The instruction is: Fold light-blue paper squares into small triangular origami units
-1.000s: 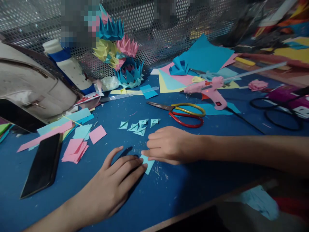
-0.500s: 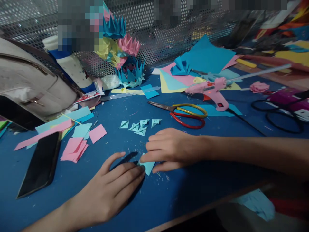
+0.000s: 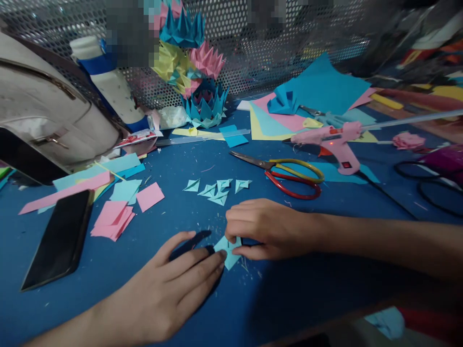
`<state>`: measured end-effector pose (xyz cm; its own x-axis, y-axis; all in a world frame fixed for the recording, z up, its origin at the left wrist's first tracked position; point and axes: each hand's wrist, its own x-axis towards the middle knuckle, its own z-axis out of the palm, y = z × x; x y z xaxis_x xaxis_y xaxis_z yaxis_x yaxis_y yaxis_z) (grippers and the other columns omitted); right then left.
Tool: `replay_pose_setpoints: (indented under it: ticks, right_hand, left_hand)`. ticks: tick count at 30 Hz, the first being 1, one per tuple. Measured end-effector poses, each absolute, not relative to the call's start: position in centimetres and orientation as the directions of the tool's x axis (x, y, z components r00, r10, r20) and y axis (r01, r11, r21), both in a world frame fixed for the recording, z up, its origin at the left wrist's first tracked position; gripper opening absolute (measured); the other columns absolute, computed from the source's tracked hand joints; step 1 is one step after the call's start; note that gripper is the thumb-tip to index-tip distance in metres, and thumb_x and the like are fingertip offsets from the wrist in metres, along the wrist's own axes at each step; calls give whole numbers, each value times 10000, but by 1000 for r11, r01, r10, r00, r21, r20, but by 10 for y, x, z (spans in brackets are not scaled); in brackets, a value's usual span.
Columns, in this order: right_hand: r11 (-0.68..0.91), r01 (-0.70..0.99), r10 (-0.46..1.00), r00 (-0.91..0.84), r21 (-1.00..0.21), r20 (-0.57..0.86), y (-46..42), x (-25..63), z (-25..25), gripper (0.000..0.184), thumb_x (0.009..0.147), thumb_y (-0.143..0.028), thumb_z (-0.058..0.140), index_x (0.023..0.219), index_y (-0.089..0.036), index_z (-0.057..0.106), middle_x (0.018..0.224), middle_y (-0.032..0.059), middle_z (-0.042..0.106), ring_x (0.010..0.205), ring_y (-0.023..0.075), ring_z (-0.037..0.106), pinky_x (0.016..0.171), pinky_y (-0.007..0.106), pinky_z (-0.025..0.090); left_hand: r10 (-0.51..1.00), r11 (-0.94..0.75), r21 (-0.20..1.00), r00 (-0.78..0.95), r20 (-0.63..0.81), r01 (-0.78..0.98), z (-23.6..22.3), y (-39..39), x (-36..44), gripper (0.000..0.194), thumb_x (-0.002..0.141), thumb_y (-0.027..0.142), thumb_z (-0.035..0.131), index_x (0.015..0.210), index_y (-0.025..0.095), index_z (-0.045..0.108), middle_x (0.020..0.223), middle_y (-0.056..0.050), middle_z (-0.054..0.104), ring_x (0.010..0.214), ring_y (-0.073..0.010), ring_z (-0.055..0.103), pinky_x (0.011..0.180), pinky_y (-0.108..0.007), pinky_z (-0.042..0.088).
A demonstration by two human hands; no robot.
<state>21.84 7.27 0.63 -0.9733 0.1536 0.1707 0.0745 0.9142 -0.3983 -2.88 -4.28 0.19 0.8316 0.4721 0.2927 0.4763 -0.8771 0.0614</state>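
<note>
A small light-blue square of paper [image 3: 232,260] with a crease lies on the blue table between my hands. My left hand [image 3: 170,284] rests flat, fingers stretched out, its fingertips on the paper's left corner. From the right, my right hand [image 3: 262,229] pinches the paper's upper right part between thumb and bent fingers, which hide that corner. Just beyond sit several small folded light-blue paper pieces [image 3: 218,196], some overlapping.
Scissors [image 3: 294,168] with yellow and red handles lie beside a pink glue gun [image 3: 340,144]. To the left are pink paper squares [image 3: 111,219] and a dark phone [image 3: 60,236]. Behind stand paper flowers [image 3: 206,103], a white-and-blue bottle [image 3: 115,91] and a pale bag [image 3: 54,106].
My right fingers have curled in on the paper, and more of its square shape shows. My left hand keeps its flat pose on the corner. The view has shifted slightly.
</note>
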Motion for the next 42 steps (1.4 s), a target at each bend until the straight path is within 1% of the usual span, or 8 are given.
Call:
replay_pose_setpoints:
  ticks: [8, 12, 15, 20, 24, 28, 33, 42]
  right_hand:
    - [916, 31, 108, -979, -400, 173, 81, 222, 9, 144, 971, -238, 495, 874, -174, 579, 869, 25, 590, 778, 151, 492, 699, 278, 357]
    - [927, -13, 72, -975, -376, 211, 83, 225, 7, 148, 992, -248, 496, 1066, -187, 609, 962, 40, 609, 822, 153, 497, 721, 283, 356]
    - [931, -90, 1, -969, -355, 247, 85, 227, 6, 205, 1007, -229, 454, 1132, -233, 616, 983, 31, 607, 793, 148, 480, 715, 292, 343]
    - [896, -213, -91, -947, -390, 309, 89, 229, 4, 192, 992, -220, 475, 1060, -253, 652, 989, 22, 611, 804, 149, 498, 720, 306, 340]
    - [879, -217, -78, -944, -425, 321, 89, 229, 4, 196, 968, -188, 521, 1065, -276, 667, 967, 12, 625, 801, 140, 509, 717, 300, 344]
    - [866, -223, -79, -945, -448, 318, 90, 228, 4, 191, 956, -180, 538, 1042, -262, 688, 926, 13, 623, 775, 135, 493, 700, 293, 342]
    - [855, -240, -98, -945, -459, 311, 91, 228, 4, 176, 941, -171, 562, 1017, -252, 698, 899, 13, 610, 766, 128, 490, 703, 289, 341]
    - [864, -227, -87, -946, -449, 311, 88, 226, 5, 207, 940, -164, 531, 1016, -270, 692, 861, 8, 588, 730, 136, 473, 678, 297, 327]
  left_hand:
    - [501, -859, 41, 820, 277, 511, 2, -43, -30, 320, 1036, 164, 415, 1256, 96, 638, 1383, -140, 584, 1190, -252, 556, 1199, -513, 136]
    - [525, -844, 58, 799, 293, 534, -1, -44, -30, 308, 1023, 180, 453, 1259, 115, 640, 1366, -129, 598, 1153, -252, 560, 1188, -521, 140]
    - [563, -823, 120, 771, 298, 555, -1, -42, -29, 356, 1010, 158, 442, 1334, 106, 580, 1354, -103, 607, 1144, -230, 554, 1202, -489, 111]
    - [649, -759, 224, 737, 187, 611, 4, -37, -26, 506, 949, 83, 415, 1453, 102, 442, 1253, -91, 615, 1136, -213, 530, 1194, -451, 90]
    - [665, -740, 261, 732, 147, 620, 7, -36, -26, 527, 917, 59, 405, 1434, 141, 462, 1241, -88, 587, 1133, -226, 522, 1179, -477, 101]
    - [678, -727, 304, 715, 170, 616, 7, -36, -28, 443, 941, 94, 417, 1358, 191, 530, 1244, -79, 588, 1137, -215, 537, 1174, -469, 126]
    - [631, -775, 264, 727, 272, 574, 2, -38, -33, 335, 995, 157, 437, 1264, 217, 627, 1287, -73, 613, 1124, -221, 544, 1163, -517, 124]
    - [532, -845, 157, 776, 338, 511, 5, -36, -31, 351, 1041, 126, 352, 1233, 104, 646, 1161, -83, 704, 1086, -189, 599, 1203, -468, 139]
